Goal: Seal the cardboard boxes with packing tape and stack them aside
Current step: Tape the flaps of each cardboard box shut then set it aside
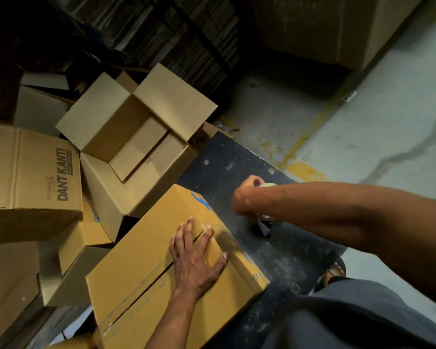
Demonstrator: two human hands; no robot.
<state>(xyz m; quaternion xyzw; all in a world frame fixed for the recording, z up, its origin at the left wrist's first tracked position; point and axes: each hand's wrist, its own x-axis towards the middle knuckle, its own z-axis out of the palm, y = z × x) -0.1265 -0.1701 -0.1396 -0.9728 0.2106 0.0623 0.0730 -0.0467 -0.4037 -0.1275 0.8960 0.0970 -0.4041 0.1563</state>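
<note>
Nearby, hands (196, 258) at box (141, 270) edge beside black table (237, 167).

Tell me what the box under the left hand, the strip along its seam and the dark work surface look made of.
Box: corrugated cardboard by its look, matte tan, with creased folded flaps.
Strip along the seam: probably clear plastic packing tape, glossy, the cardboard showing through.
Work surface: a black board, dull and scuffed with pale specks; material unclear, perhaps painted wood or laminate.
</note>
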